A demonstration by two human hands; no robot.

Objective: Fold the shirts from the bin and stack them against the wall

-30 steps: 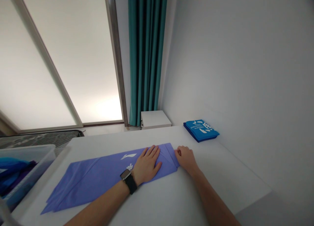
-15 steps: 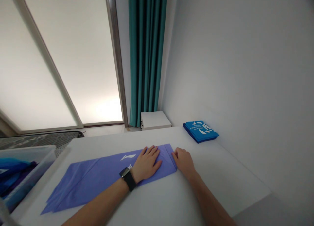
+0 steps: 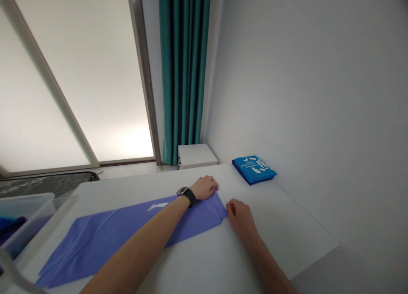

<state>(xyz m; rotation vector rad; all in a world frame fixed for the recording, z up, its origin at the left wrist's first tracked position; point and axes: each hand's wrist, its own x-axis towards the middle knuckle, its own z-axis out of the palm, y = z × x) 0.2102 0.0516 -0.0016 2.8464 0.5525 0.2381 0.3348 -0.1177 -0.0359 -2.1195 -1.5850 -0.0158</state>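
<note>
A purple shirt point(image 3: 105, 234) with a white logo lies on the white table, folded into a long strip. At the strip's right end, my left hand point(image 3: 204, 187), with a watch on its wrist, has its fingers curled closed on the far corner. My right hand point(image 3: 240, 215) pinches the near corner of that same end, where the cloth edge is slightly turned. My left forearm crosses over the middle of the shirt and hides part of it.
Folded blue shirts point(image 3: 255, 170) with white print lie at the table's back right, beside the wall. A translucent bin point(image 3: 38, 207) with blue and dark clothes stands at the left. Beyond the white table point(image 3: 197, 264) are a white cabinet point(image 3: 197, 155) and a green curtain point(image 3: 185, 73).
My left hand has moved from lying flat on the shirt to its far right corner and closed there. My right hand now pinches the near corner. The view has shifted slightly.
</note>
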